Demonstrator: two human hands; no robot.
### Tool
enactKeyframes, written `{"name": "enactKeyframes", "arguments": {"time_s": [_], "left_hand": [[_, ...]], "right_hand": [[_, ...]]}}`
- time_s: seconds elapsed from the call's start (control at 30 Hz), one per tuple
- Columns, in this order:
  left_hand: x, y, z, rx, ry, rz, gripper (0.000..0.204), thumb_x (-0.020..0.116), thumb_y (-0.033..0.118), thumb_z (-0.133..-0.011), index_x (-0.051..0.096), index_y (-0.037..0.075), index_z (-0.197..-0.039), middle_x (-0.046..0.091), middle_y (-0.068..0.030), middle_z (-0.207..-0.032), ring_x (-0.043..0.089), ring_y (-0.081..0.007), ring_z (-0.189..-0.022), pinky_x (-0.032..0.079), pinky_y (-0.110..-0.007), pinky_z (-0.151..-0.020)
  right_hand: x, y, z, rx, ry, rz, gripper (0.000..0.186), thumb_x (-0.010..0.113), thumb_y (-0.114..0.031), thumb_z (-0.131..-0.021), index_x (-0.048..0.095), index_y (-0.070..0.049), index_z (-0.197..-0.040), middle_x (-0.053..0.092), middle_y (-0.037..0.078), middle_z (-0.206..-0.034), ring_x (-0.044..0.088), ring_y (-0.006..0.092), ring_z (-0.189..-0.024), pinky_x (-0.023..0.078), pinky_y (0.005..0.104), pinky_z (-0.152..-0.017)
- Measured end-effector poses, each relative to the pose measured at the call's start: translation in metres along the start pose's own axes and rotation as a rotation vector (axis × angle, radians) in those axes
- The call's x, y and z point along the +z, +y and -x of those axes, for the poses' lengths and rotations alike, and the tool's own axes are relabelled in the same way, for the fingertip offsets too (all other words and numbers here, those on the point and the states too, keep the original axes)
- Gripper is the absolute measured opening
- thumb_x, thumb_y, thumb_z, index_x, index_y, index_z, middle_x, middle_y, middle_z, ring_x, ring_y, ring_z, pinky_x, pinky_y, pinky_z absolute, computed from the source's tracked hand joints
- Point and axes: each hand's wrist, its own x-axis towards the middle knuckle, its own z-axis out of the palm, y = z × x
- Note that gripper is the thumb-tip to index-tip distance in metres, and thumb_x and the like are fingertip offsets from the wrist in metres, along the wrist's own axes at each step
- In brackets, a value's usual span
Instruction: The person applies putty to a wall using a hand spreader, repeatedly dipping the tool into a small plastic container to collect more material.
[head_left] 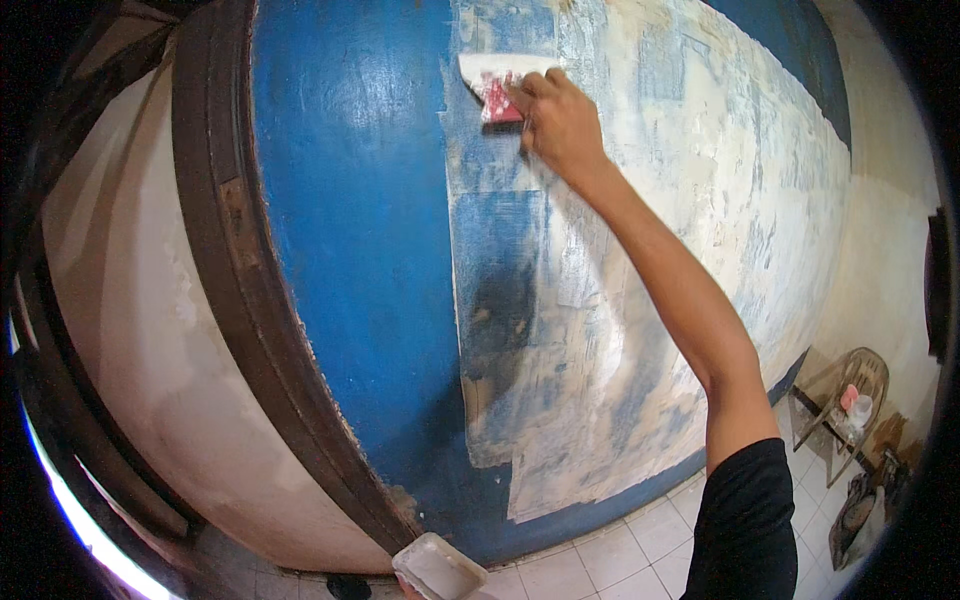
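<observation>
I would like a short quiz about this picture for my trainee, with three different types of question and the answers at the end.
1. Which hand holds the scraper: (a) left, (b) right, (c) both?
2. True or false: the tray is lower in the picture than the scraper.
3. Fill in the colour: just left of the white coating, the wall is ____.

Key: 1. b, the right hand; 2. true; 3. blue.
</observation>
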Motion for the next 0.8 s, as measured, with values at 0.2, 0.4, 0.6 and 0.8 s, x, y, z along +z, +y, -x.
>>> {"name": "enactKeyframes", "arguments": {"time_s": [0.2, 0.4, 0.6, 0.8], "left_hand": [[-0.003, -0.008, 0.004, 0.002, -0.011, -0.011, 0.082, 0.041, 0.071, -0.085, 0.034, 0.016, -0.145, 0.043, -0.0119, -0.144, 0.045, -0.0366, -0.128, 0.037, -0.059, -0.103], [-0.002, -0.018, 0.008, -0.009, -0.017, -0.019, 0.082, 0.040, 0.071, -0.085, 0.035, 0.016, -0.145, 0.043, -0.0119, -0.144, 0.045, -0.0368, -0.128, 0.037, -0.059, -0.103], [0.000, -0.029, 0.009, -0.014, -0.036, -0.018, 0.082, 0.040, 0.071, -0.085, 0.035, 0.016, -0.145, 0.043, -0.0120, -0.144, 0.045, -0.0369, -0.128, 0.037, -0.059, -0.103], [-0.001, -0.027, 0.013, 0.007, -0.031, -0.015, 0.081, 0.040, 0.071, -0.086, 0.035, 0.016, -0.145, 0.043, -0.0120, -0.144, 0.045, -0.0371, -0.128, 0.037, -0.060, -0.102]], "right_hand": [[-0.020, -0.050, 0.085, -0.009, -0.059, -0.165, 0.042, 0.064, 0.000, -0.060, 0.070, -0.004, -0.102, 0.060, 0.005, -0.091, 0.054, 0.0224, -0.079, 0.050, 0.0325, -0.066], [-0.026, -0.119, 0.186, 0.041, -0.079, -0.279, 0.030, 0.065, -0.001, -0.063, 0.069, -0.004, -0.093, 0.060, 0.007, -0.097, 0.057, 0.0238, -0.087, 0.049, 0.0313, -0.063], [-0.064, -0.205, 0.303, 0.145, -0.370, -0.459, 0.037, 0.062, -0.017, -0.072, 0.066, -0.006, -0.106, 0.055, 0.012, -0.117, 0.053, 0.0308, -0.110, 0.044, 0.0494, -0.096], [-0.104, -0.193, 0.279, 0.270, -0.665, -0.647, 0.036, 0.065, -0.010, -0.070, 0.068, -0.014, -0.106, 0.061, 0.006, -0.114, 0.056, 0.0291, -0.106, 0.047, 0.0440, -0.089]]}}
